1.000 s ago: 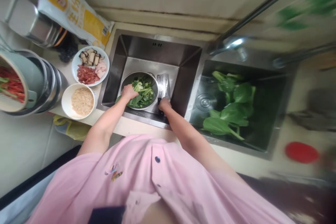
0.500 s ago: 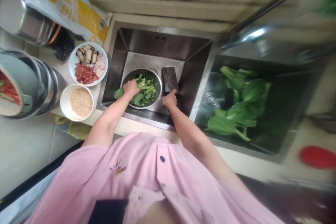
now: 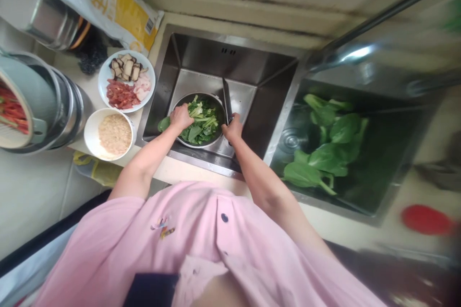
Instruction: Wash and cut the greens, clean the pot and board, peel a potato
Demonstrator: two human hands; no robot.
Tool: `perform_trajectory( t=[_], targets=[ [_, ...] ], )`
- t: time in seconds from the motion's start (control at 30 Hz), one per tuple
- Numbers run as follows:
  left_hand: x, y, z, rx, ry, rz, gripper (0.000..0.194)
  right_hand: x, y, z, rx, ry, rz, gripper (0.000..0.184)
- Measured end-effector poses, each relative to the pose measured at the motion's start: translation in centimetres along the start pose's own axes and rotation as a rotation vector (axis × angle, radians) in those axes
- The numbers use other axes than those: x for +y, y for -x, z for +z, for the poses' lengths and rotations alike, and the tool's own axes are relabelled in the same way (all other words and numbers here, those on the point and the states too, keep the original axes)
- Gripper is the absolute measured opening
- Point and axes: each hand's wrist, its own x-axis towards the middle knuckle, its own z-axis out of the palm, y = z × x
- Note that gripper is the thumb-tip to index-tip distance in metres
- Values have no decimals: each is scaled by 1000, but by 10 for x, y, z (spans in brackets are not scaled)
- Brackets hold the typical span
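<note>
Pressing down into a round stainless steel bowl (image 3: 200, 95), the left hand (image 3: 181, 117) rests its fingers (image 3: 178, 111) on chopped green leafy vegetables (image 3: 203, 122). They are curled over the pile, though whether they clench any of it I cannot tell. One leaf sticks out over the bowl's near left rim. The right hand (image 3: 232, 129) sits at the bowl's right edge, fingers (image 3: 236, 122) clenched around the handle of a dark steel kitchen knife (image 3: 226, 100), its blade standing upright and seen edge-on. The bowl sits in the left basin of a brushed steel double sink (image 3: 216, 53). Large whole green leaves (image 3: 324, 141) lie in the dark right basin. On the counter (image 3: 173, 168) to the left are a round white plate (image 3: 104, 91) of sliced red meat and dark-edged slices, and a white bowl (image 3: 90, 136) of pale minced food.
</note>
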Motion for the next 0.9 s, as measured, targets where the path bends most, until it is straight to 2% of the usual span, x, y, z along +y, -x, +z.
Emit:
perform_trajectory(
  t=[0.2,0.3,0.4,0.53,0.63,0.7,0.77,0.83,0.9],
  targets=[
    [11,-8,8,-16,-1,55,51,4,0,-16,112,51,36,64],
    [23,-14,17,-22,-61,99,47,5,13,-25,161,76,-37,64],
    [37,-21,29,-28,-113,119,41,7,34,-35,202,-35,-174,63],
    [50,-35,49,-68,-118,112,39,13,64,-42,122,-213,-367,60],
    [53,-43,61,-120,-133,120,40,14,77,-36,15,-244,-380,60],
    [51,-45,64,-124,-141,124,45,14,80,-29,-55,-227,-360,59],
    [46,-45,64,-109,-153,124,62,13,80,-24,-109,-198,-341,58],
    [42,-45,63,-106,-167,116,84,11,79,-23,-130,-176,-327,59],
    [38,-46,62,-134,-172,91,91,10,78,-25,-126,-164,-319,61]
  ],
)
